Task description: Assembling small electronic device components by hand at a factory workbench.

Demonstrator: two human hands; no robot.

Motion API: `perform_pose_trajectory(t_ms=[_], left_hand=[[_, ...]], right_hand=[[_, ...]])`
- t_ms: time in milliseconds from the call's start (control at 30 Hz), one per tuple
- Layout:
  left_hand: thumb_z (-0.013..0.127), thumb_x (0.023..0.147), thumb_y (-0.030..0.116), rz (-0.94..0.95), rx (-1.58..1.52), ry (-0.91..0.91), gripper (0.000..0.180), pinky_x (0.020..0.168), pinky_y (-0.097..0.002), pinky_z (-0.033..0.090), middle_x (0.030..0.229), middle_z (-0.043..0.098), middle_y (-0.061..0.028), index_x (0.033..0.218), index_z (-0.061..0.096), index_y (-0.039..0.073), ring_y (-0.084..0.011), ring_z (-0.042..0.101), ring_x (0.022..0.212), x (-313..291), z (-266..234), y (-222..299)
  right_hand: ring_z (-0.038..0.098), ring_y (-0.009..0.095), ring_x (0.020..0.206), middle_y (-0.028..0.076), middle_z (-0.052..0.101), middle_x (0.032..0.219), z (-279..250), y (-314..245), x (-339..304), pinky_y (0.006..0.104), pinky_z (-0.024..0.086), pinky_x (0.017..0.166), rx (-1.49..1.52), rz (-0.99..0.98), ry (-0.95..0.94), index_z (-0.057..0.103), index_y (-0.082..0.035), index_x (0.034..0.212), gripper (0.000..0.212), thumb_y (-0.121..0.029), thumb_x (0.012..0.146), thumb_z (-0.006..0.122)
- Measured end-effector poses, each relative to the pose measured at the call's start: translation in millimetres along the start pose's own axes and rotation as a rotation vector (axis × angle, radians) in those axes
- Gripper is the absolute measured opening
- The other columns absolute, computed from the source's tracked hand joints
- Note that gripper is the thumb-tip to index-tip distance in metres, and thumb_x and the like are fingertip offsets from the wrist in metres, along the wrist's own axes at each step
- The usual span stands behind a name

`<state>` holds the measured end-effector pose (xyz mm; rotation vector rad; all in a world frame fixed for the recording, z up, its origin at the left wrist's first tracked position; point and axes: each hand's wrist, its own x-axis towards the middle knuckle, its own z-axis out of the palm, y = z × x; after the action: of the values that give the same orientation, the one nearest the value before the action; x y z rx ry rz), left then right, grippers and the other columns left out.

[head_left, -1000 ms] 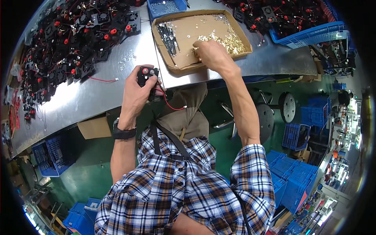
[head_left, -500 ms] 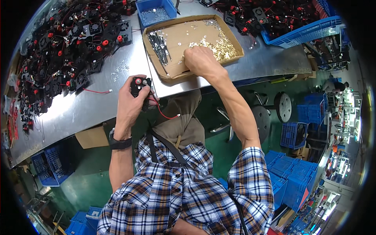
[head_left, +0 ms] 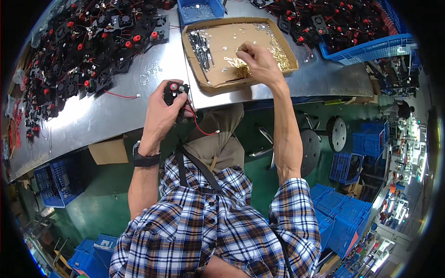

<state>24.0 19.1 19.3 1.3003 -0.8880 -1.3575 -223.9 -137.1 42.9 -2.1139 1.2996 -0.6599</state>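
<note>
At the table's front edge my left hand [head_left: 161,109] is closed round a small black fan unit [head_left: 170,95]. The unit has a red knob-like part and a silver fitting on top, and a red wire with a white plug [head_left: 217,132] hangs from it. Over a shallow cardboard tray [head_left: 218,85] my right hand [head_left: 264,64] is raised with its fingers curled together; whatever they pinch cannot be made out. Below and beside those fingers lie small gold-coloured metal terminals [head_left: 280,56]. Black rods [head_left: 202,51] and scattered silver washers share the tray.
Many black fan units [head_left: 99,44] with red parts are heaped on the metal table [head_left: 125,88] at left. A blue bin [head_left: 204,11] of small silver parts stands behind the tray. At right is a blue crate [head_left: 371,50] with more units. Stools [head_left: 337,134] stand beyond the table's edge.
My right hand has lifted slightly off the gold terminals and moved right, fingers still curled. My left hand keeps its hold on the fan unit. The whole view has shifted a little.
</note>
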Motion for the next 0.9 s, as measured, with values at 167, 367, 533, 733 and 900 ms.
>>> perform_pose_trajectory(t_ms=[167, 367, 533, 733, 900], left_hand=[[0.062, 0.094, 0.004, -0.006, -0.029, -0.017, 0.024, 0.062, -0.0293, 0.062, 0.087, 0.066, -0.0089, 0.117, 0.057, -0.002, -0.0160, 0.069, 0.072, 2, 0, -1], [0.063, 0.092, 0.005, 0.041, 0.103, -0.039, 0.025, 0.063, -0.0281, 0.063, 0.089, 0.065, -0.0070, 0.115, 0.058, -0.002, -0.0132, 0.068, 0.072, 2, -5, 2], [0.063, 0.092, 0.007, 0.036, 0.166, -0.051, 0.027, 0.062, -0.0285, 0.063, 0.092, 0.066, -0.0082, 0.116, 0.057, -0.005, -0.0133, 0.068, 0.074, -1, -2, 10], [0.061, 0.092, 0.006, 0.030, 0.095, -0.094, 0.033, 0.062, -0.0283, 0.063, 0.094, 0.067, -0.0097, 0.122, 0.055, -0.006, -0.0154, 0.070, 0.074, 0, -5, 7], [0.061, 0.092, 0.004, 0.028, 0.125, -0.122, 0.036, 0.061, -0.0290, 0.063, 0.094, 0.067, -0.0096, 0.126, 0.055, -0.005, -0.0158, 0.070, 0.073, 2, -8, 6]], right_hand=[[0.052, 0.008, 0.073, -0.001, 0.056, 0.075, 26, -43, -16, 0.0247, 0.043, 0.065, 0.452, -0.113, -0.164, 0.063, 0.001, 0.100, 0.017, -0.016, 0.100, 0.062], [0.048, 0.006, 0.067, -0.002, 0.052, 0.074, 62, -80, -18, 0.0250, 0.040, 0.058, 0.477, -0.063, -0.387, 0.062, 0.000, 0.101, 0.013, -0.013, 0.101, 0.059], [0.060, 0.011, 0.076, 0.006, 0.070, 0.086, 79, -78, -13, 0.0279, 0.049, 0.069, 0.444, -0.231, -0.381, 0.065, 0.004, 0.106, 0.019, -0.013, 0.100, 0.061], [0.067, 0.020, 0.077, 0.015, 0.072, 0.086, 81, -84, 2, 0.0341, 0.053, 0.073, 0.319, -0.274, -0.485, 0.069, 0.002, 0.104, 0.019, -0.014, 0.095, 0.065], [0.065, 0.018, 0.076, 0.014, 0.072, 0.087, 81, -86, 10, 0.0330, 0.053, 0.074, 0.196, -0.326, -0.562, 0.070, -0.001, 0.107, 0.019, -0.014, 0.098, 0.062]])
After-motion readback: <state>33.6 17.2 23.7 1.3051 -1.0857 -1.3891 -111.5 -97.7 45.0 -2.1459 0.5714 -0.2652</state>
